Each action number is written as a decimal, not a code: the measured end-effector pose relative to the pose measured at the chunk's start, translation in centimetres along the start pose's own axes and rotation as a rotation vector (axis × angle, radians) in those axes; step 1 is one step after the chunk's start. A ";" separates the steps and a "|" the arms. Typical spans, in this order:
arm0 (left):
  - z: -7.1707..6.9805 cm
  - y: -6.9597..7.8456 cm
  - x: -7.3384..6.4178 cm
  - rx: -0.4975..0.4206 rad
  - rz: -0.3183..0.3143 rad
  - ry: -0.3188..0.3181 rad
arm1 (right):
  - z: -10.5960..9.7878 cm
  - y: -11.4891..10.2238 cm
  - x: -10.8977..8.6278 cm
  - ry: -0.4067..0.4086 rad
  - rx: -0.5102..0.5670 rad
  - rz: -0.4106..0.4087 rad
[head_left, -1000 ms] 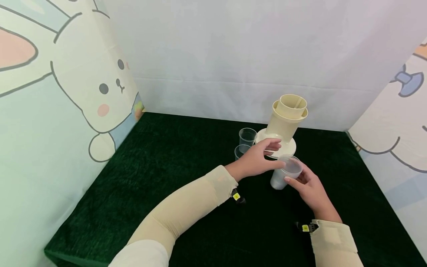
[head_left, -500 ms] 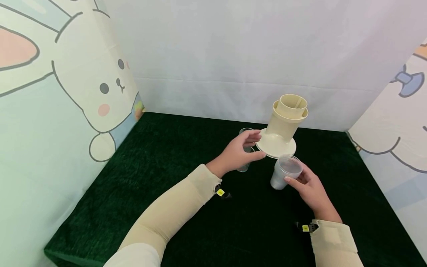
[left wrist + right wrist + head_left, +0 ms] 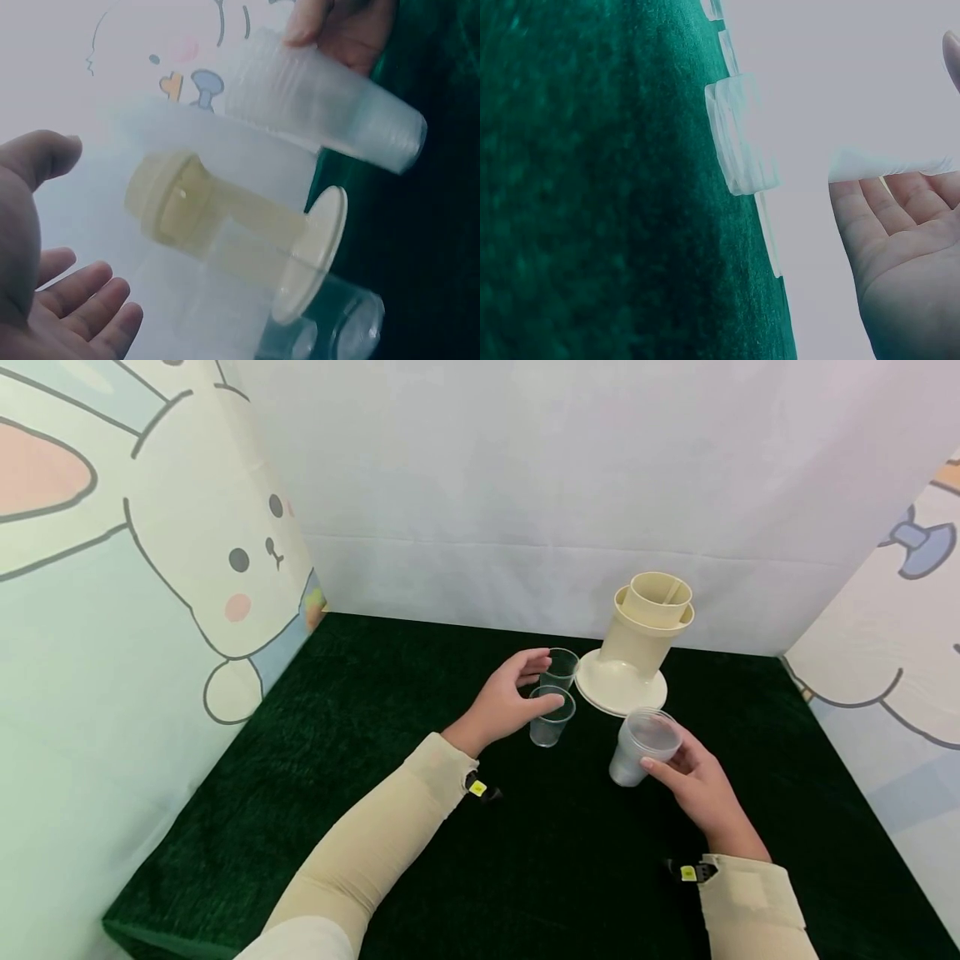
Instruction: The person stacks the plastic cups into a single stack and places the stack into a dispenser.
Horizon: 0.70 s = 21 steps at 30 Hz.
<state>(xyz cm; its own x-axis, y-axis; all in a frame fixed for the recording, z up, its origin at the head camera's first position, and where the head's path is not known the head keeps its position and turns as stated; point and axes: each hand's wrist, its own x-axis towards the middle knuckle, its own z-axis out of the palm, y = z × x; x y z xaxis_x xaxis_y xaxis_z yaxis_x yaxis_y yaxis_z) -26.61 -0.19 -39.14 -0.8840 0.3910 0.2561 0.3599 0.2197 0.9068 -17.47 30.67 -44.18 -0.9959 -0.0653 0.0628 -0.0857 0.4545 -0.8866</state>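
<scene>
Looks partway: two clear cups [image 3: 547, 732] stand separately toward the surface's [image 3: 360, 693] back edge; the rest are nested in the cup stack [image 3: 628, 762], nearer the right edge, gripped by the right hand [image 3: 699, 785]. Left hand [image 3: 497, 703] released, fingers spread beside the separate cups. Yellow wrist tags [image 3: 477, 787] unreadable.

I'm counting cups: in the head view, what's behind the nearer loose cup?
Another clear cup. The left hand covers part of its rim; its base is unclear through the nearer cup.
</scene>
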 end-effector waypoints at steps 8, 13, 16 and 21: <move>-0.1 -2.3 0.0 0.005 -0.045 0.050 | 0.1 0.2 0.0 0.000 0.004 -0.011; 0.2 -3.3 -0.3 -0.001 -0.076 0.046 | 0.1 0.3 0.0 0.000 0.006 -0.012; 0.5 -3.8 -0.4 -0.016 -0.089 0.031 | 0.1 0.2 0.0 0.000 0.007 -0.010; 0.9 -4.7 -0.6 -0.036 -0.110 -0.002 | 0.1 0.1 0.0 -0.002 0.008 -0.010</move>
<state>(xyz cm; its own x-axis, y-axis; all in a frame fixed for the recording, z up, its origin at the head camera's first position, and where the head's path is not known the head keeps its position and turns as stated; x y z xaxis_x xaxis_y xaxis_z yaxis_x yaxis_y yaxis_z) -27.53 -0.60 -43.83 -0.9168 0.3684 0.1540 0.2501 0.2292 0.9407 -17.49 30.67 -44.33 -0.9949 -0.0718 0.0710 -0.0957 0.4470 -0.8894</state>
